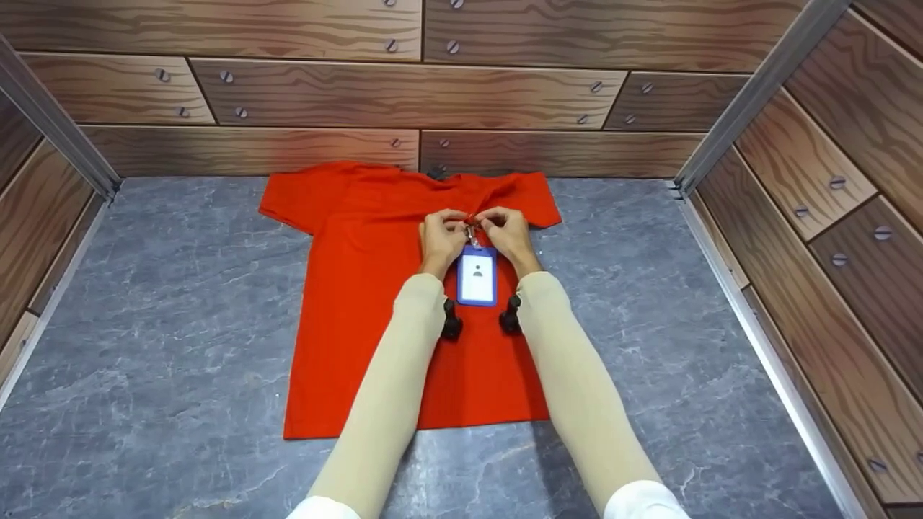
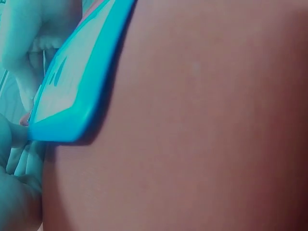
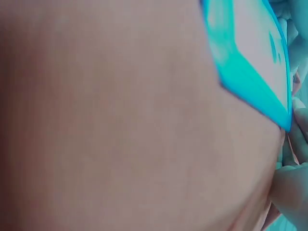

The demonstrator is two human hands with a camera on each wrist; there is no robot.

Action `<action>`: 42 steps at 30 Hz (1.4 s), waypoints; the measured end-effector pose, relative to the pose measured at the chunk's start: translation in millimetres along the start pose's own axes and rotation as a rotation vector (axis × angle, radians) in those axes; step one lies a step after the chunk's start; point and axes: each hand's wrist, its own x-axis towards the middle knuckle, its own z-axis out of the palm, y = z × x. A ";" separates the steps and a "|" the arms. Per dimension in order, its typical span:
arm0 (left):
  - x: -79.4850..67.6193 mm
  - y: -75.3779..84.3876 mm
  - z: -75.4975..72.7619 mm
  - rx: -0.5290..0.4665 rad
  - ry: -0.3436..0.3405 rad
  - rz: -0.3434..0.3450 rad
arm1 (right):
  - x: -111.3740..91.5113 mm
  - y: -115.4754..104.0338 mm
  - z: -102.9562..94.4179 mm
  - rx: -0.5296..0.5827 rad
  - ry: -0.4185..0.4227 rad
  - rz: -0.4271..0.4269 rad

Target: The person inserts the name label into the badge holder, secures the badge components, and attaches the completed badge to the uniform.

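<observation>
A red T-shirt (image 1: 368, 324) lies spread on the grey surface, its sleeves towards the back wall. Over its chest hangs a blue-framed ID badge (image 1: 477, 285) with a white card, and a metal badge clip (image 1: 472, 234) at its top. My left hand (image 1: 441, 238) pinches at the clip with thumb and forefinger. Close beside it, my right hand (image 1: 509, 234) pinches the shirt cloth, which is drawn up in a fold. The fingertips hide where clip and cloth meet. Both wrist views show the badge (image 2: 91, 86) up close, with fingers at its far end.
Wood-patterned panels (image 1: 404, 94) rise behind and at both sides, with metal posts at the corners. The grey marbled surface (image 1: 166, 310) extends around the shirt. A dark small object (image 1: 437, 173) shows at the collar. Black wrist cameras (image 1: 451, 321) hang under the sleeves.
</observation>
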 end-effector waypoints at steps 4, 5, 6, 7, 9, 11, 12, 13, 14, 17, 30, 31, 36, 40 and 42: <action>0.2 -0.8 0.0 -0.018 -0.007 -0.028 | 0.6 0.8 -0.6 -0.058 -0.008 -0.004; 0.1 -1.0 0.0 -0.022 -0.009 -0.033 | 0.4 0.9 -0.9 -0.081 -0.010 -0.009; 0.1 -1.3 -0.1 -0.021 -0.012 -0.036 | 0.3 1.0 -1.0 -0.106 -0.012 -0.017; 0.0 -1.5 -0.2 -0.024 -0.015 -0.040 | 0.3 1.1 -1.1 -0.126 -0.013 -0.024; 0.2 -1.4 -0.4 -0.033 -0.027 -0.047 | 0.5 1.2 -1.5 -0.157 -0.012 -0.038; 0.5 -0.6 -1.0 -0.047 -0.044 -0.050 | 0.9 0.4 -1.8 -0.168 -0.018 -0.043; 0.6 0.0 -1.4 -0.053 -0.054 -0.047 | 1.2 -0.1 -2.1 -0.171 -0.023 -0.043; 0.7 0.8 -1.7 -0.059 -0.067 -0.041 | 1.5 -0.4 -2.6 -0.171 -0.028 -0.041; 0.8 1.6 -2.0 -0.050 -0.079 -0.028 | 1.8 -0.7 -3.1 -0.172 -0.032 -0.038; 0.8 2.2 -2.7 0.006 -0.098 0.029 | 2.7 -0.8 -4.7 -0.172 -0.049 -0.024; -0.8 -2.9 -3.6 -0.054 -0.054 0.072 | 3.2 4.2 -9.7 -0.093 -0.090 -0.012; -1.0 -3.4 -4.0 -0.050 -0.049 0.080 | 3.0 5.3 -10.3 -0.091 -0.092 -0.013; -1.7 -5.4 -6.3 -0.036 -0.029 0.110 | 2.8 9.0 -12.1 -0.084 -0.111 -0.049; -2.2 -5.9 -7.4 -0.022 -0.032 0.112 | 2.4 8.6 -11.7 -0.088 -0.124 -0.050; -2.5 -5.9 -7.7 -0.023 -0.037 0.113 | 1.8 7.4 -11.5 -0.098 -0.122 -0.036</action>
